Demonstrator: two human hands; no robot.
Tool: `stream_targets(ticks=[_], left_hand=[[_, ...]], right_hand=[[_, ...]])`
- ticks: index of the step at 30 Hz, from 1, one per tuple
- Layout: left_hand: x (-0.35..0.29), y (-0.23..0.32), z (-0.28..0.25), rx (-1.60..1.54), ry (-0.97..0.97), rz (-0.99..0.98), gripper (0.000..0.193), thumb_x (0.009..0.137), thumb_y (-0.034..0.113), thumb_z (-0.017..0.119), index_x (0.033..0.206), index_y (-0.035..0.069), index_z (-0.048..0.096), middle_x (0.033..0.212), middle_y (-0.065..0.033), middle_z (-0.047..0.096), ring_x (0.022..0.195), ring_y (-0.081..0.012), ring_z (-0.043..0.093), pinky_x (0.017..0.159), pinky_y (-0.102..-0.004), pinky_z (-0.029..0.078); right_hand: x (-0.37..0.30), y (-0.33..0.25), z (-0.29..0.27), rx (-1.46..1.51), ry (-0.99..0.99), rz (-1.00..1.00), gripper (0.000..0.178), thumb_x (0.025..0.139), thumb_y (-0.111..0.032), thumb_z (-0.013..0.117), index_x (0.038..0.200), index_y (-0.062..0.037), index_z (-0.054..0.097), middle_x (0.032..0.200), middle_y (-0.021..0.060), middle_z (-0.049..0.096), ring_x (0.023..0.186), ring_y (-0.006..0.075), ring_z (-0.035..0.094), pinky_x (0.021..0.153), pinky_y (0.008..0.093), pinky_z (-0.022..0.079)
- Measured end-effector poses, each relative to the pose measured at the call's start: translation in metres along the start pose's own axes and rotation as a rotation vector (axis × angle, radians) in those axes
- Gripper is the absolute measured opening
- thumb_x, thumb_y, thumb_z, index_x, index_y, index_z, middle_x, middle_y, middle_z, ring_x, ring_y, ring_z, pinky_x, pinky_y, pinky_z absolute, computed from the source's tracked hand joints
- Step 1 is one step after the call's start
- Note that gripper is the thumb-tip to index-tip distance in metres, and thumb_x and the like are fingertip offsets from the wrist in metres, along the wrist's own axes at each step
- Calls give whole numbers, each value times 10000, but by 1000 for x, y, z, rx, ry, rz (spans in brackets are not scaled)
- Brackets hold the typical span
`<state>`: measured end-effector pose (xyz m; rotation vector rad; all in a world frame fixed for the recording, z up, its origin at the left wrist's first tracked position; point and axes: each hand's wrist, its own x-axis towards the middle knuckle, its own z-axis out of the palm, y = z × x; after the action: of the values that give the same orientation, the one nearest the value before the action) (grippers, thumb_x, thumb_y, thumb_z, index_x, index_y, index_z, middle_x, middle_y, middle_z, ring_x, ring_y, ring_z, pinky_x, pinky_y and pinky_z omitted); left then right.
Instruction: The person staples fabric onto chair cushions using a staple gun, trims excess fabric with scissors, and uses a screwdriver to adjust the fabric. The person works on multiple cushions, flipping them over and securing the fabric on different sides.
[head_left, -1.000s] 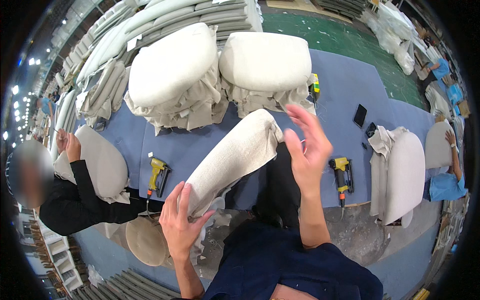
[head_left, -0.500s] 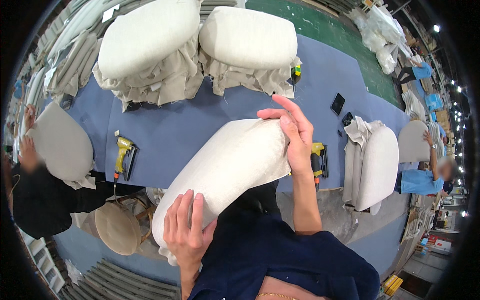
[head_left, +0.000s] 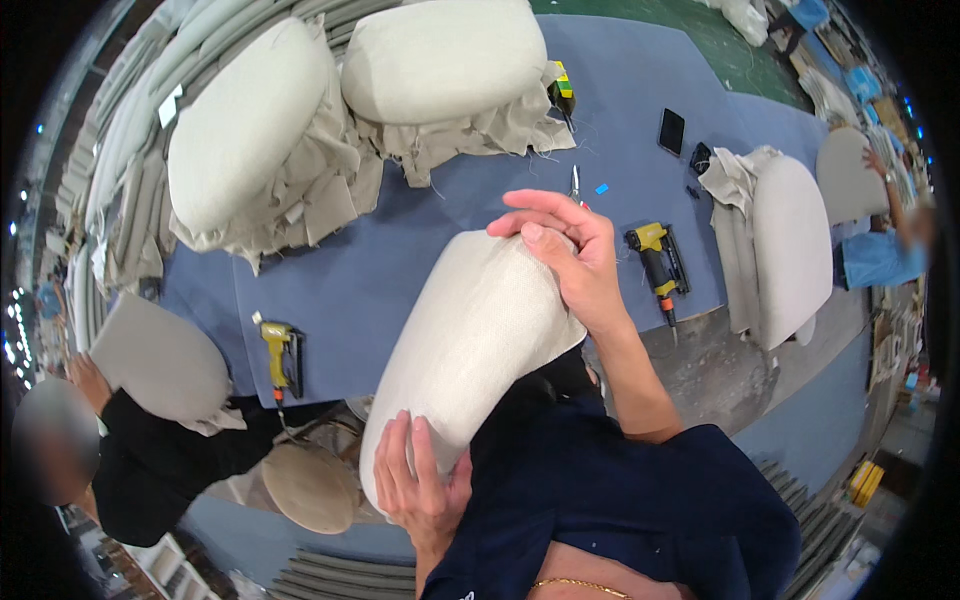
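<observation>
A cream fabric-covered seat cushion [head_left: 470,340] is held tilted in front of me over the table's near edge. My left hand [head_left: 425,490] grips its lower end, fingers laid across the fabric and thumb near the side edge. At the upper end, my right hand [head_left: 570,255] is curved over the corner, with thumb and fingers on the cover. The cushion's underside is hidden. Beyond my right hand lie a small pair of metal-tipped pliers or snips [head_left: 575,183], partly covered by that hand, and a yellow-and-black staple gun [head_left: 658,265].
Two cushion stacks with loose fabric, left [head_left: 255,130] and right [head_left: 445,65], stand on the blue-grey table [head_left: 420,225]. Another staple gun [head_left: 283,357] lies left, a phone [head_left: 672,131] right. Cushions [head_left: 790,250] stand at the right edge. A co-worker [head_left: 160,450] handles a cushion at left.
My view has turned to the right, so surroundings shift in the picture. The cushion stands more upright, its lower end swung nearer me. Both hands keep their places on it.
</observation>
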<state>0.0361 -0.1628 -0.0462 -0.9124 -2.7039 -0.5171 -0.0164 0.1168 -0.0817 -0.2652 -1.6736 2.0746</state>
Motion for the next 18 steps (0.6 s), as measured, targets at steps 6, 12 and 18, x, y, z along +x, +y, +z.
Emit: stream_targets(ticks=[6, 12, 18], left_hand=[[33, 6, -4, -4, -44, 50, 740, 695, 259, 904, 1357, 117, 606, 1364, -239, 567, 1125, -430, 640, 862, -487, 564], [76, 9, -17, 80, -71, 161, 625, 811, 291, 834, 1356, 98, 597, 1349, -217, 566, 1124, -414, 621, 889, -486, 532], [139, 2, 10, 93, -94, 194, 778, 749, 217, 867, 1439, 108, 527, 1386, -201, 553, 1191, -411, 598, 949, -475, 510]], right_hand=[[12, 4, -12, 50, 26, -5, 358, 1025, -243, 592, 1264, 18, 645, 1099, 123, 740, 1004, 144, 664, 917, 295, 503], [11, 79, -46, 50, 57, 16, 505, 1057, -403, 526, 1303, 27, 626, 1165, 150, 713, 1086, 212, 677, 1009, 349, 502], [-75, 261, -196, -966, 368, 343, 263, 869, -181, 699, 1078, -21, 699, 1018, 194, 717, 998, 383, 678, 875, 471, 542]])
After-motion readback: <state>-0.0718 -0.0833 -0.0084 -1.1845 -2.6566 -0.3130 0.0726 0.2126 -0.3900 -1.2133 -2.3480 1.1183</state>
